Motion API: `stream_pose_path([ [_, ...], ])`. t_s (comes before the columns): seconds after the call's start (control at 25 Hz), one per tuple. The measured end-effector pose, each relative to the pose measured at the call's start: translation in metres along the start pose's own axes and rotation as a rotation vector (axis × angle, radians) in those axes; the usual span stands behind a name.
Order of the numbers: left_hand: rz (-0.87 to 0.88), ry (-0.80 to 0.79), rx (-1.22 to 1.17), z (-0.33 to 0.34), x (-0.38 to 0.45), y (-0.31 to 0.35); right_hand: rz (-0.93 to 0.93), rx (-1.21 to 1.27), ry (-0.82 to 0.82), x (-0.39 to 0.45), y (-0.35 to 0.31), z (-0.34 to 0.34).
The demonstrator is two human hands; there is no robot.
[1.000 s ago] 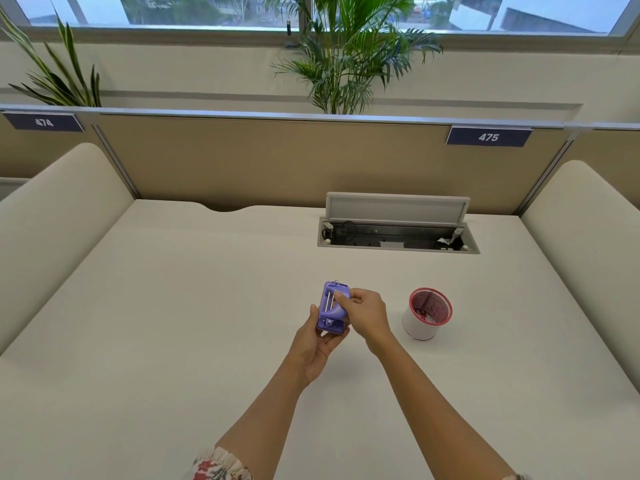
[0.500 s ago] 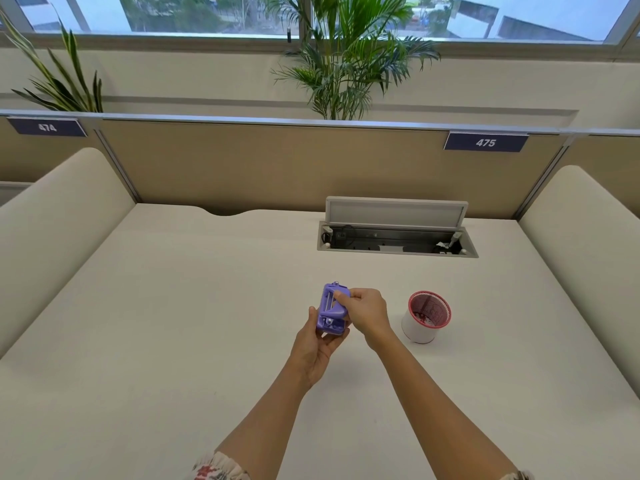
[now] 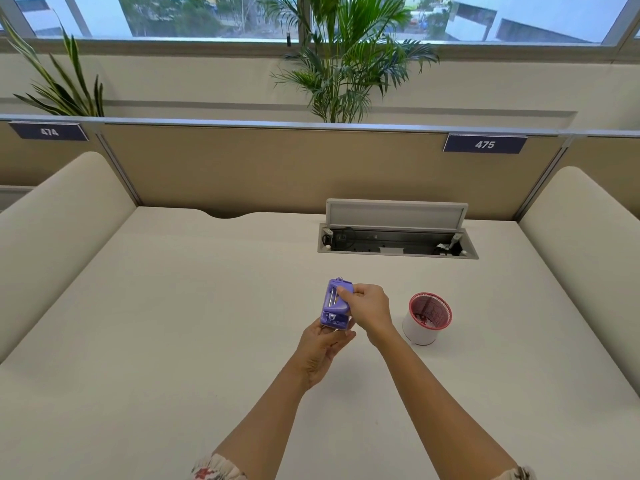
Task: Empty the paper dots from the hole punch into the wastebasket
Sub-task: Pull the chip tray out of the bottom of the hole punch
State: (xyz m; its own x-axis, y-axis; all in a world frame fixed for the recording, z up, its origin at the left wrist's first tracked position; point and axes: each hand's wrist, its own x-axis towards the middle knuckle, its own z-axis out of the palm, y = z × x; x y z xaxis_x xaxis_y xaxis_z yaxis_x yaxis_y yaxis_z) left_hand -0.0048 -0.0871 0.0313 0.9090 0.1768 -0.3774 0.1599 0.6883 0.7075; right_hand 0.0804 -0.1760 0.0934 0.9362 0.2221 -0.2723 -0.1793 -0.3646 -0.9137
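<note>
Two hands: both closed on one purple hole punch, held up above the desk
Head view, left hand: cups the punch from beneath, fingers pressed against its lower end
Head view, right hand: grips the punch from the right, thumb and fingertips on its upper side
Hole punch: tilted with its underside facing the camera, a metal rod visible along it
Paper dots: too small to tell whether any are showing
Wastebasket: small white cup with a red rim, standing upright on the desk, near the right hand but apart from it
Cable box: set into the desk farther back, its lid raised
Partition: tan panel behind the desk, bearing plates marked 474 and 475
Plants: green fronds beyond the partition, under the window
</note>
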Motion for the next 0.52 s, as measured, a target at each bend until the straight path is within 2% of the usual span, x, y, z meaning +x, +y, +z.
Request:
stream_pose_path([
  [0.16, 0.039, 0.057, 0.055, -0.0018, 0.0055, -0.0023, -0.006, -0.031, -0.003, -0.0009, -0.0006, 0.0039],
  [0.52, 0.018, 0.065, 0.051, -0.0076, 0.0024, -0.0038, 0.033, -0.008, -0.037, -0.0025, -0.0037, 0.002],
])
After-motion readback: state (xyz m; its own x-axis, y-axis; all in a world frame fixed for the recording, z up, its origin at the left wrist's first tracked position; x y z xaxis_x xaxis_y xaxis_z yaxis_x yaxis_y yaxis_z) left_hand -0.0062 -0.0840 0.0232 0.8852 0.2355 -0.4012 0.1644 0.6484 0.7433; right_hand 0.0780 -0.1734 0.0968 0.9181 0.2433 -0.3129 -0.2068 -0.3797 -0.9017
